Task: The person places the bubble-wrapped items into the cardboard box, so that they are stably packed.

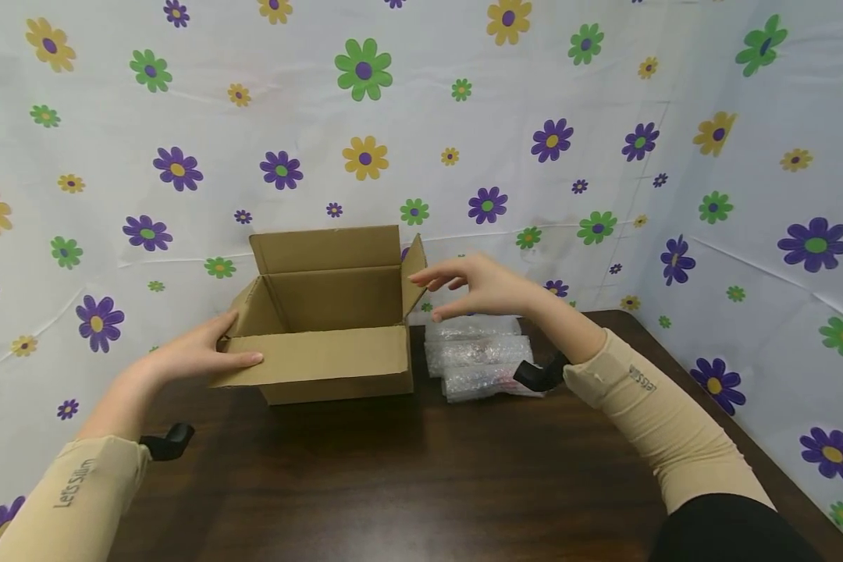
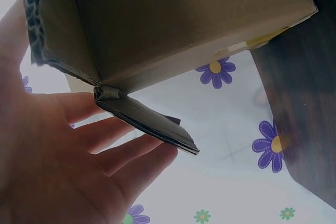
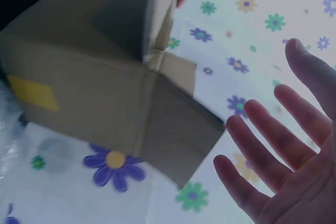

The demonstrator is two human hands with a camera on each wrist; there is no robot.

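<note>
An open cardboard box stands on the dark table with its flaps spread. At its front left corner my left hand holds the cardboard, thumb lying over the front flap. In the left wrist view, the left hand's fingers reach beneath the left flap. My right hand hovers by the right flap, fingers spread and holding nothing. The right wrist view shows a fingertip close to that flap's corner; contact cannot be told.
Several clear bubble-wrap packages lie on the table just right of the box, below my right hand. The brown table reaches back to a flower-print cloth wall, which also runs along the right side.
</note>
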